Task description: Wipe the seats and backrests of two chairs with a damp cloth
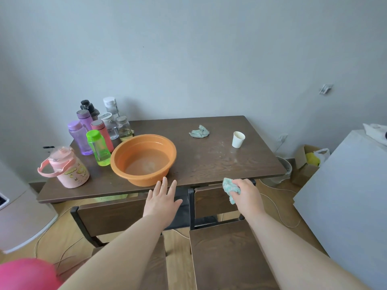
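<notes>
Two dark wooden chairs with black frames stand pushed toward the table, backrests facing it. The left chair's backrest (pixel 109 216) lies under my left hand (pixel 161 203), which hovers open with fingers spread near its right end. The right chair's seat (pixel 226 254) is in the foreground and its backrest (pixel 209 203) is just below the table edge. My right hand (pixel 248 194) grips a bunched green-and-white cloth (pixel 229 188) at the top of that backrest.
The brown table (pixel 209 162) carries an orange basin (pixel 144 159) with water, several bottles (pixel 98 132), a pink jug (pixel 67 167), a second crumpled cloth (pixel 199 132) and a white paper cup (pixel 238 139). A white cabinet (pixel 345 195) stands on the right. Cables run across the floor.
</notes>
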Action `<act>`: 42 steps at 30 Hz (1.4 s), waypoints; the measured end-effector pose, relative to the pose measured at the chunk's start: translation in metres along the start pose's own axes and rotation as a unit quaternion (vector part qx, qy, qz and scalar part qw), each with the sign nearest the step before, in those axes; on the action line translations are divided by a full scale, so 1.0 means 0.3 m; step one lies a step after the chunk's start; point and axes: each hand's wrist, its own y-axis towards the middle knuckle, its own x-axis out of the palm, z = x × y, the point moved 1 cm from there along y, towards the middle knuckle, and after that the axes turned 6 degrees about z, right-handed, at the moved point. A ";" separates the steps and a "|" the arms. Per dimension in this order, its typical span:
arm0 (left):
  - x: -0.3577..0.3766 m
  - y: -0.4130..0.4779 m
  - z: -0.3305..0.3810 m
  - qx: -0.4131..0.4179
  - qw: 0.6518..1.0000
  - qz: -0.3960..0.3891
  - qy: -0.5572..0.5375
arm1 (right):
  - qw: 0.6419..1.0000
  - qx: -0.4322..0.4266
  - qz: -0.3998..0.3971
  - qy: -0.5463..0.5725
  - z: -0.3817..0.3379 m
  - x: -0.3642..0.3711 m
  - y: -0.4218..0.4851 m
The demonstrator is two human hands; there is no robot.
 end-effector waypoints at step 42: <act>0.189 1.026 0.253 -0.045 0.999 -0.018 0.023 | 0.977 -0.067 -0.203 -0.018 0.107 0.570 1.047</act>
